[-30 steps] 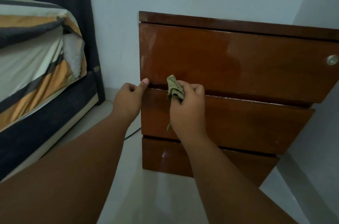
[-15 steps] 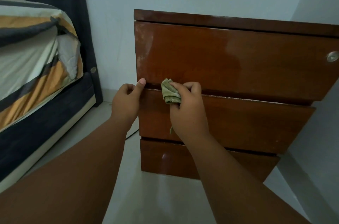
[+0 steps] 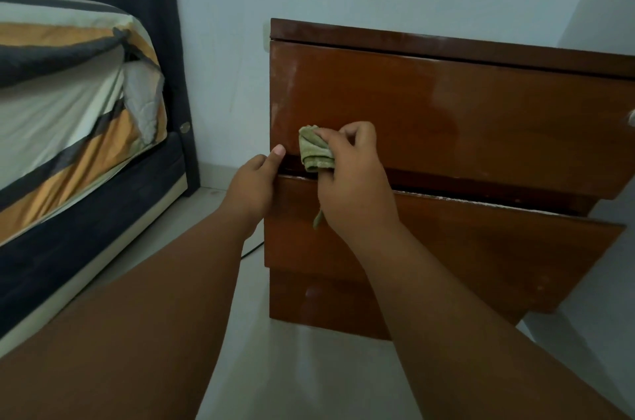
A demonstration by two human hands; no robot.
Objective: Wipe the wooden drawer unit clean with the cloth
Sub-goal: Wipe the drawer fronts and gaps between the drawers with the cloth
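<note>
"Where's the cloth [image 3: 314, 151]?"

"Your right hand [image 3: 347, 179] has it in a pinching grip, bunched against the drawer unit [image 3: 446, 117], top front, low left. Left hand [image 3: 251, 186]: fingers curled, thumb on that edge. Flatten the cloth; sweep along the gap [image 3: 446, 186]."

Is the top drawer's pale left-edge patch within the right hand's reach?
Probably yes: the right hand holds the cloth against the top drawer just below the pale patch, nothing between.
</note>
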